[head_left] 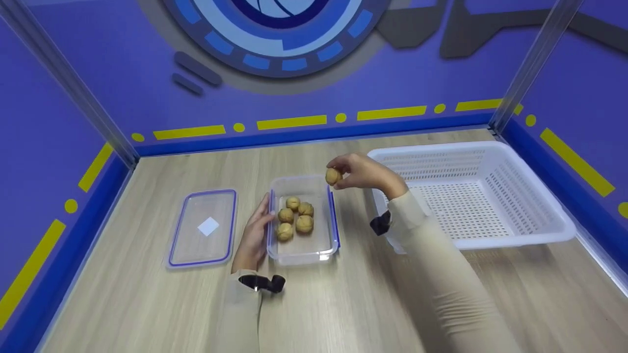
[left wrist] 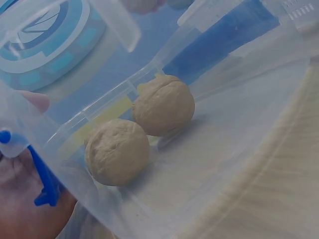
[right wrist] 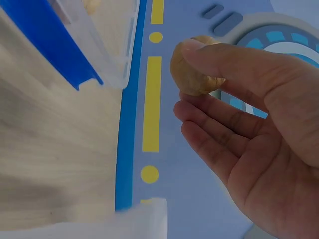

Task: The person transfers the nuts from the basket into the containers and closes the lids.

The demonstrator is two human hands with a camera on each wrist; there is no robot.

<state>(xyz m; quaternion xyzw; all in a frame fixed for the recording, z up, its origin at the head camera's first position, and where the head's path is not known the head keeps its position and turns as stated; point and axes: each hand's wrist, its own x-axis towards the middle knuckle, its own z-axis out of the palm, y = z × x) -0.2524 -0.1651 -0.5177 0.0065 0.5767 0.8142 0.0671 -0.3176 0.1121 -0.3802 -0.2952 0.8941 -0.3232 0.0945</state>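
Observation:
A walnut [head_left: 333, 176] is pinched between the thumb and fingers of my right hand [head_left: 362, 171], raised beside the far right corner of a clear plastic food box [head_left: 321, 250]. In the right wrist view the thumb lies over this walnut [right wrist: 192, 69], while the lower fingers stretch out below it. Several walnuts [head_left: 304, 224] lie on the box's floor, mostly toward its left side. My left hand [head_left: 252, 240] rests along the box's left wall, its fingers and thumb at the rim. Two of the walnuts [left wrist: 117, 152] show through the wall in the left wrist view.
A clear lid [head_left: 202, 245] with a blue seal and a white label lies flat on the wooden table [head_left: 142, 294] to the left. On the right stands a white perforated basket [head_left: 515, 240], partly behind my right forearm. Blue-purple panels [head_left: 314, 93] enclose the table's back and sides.

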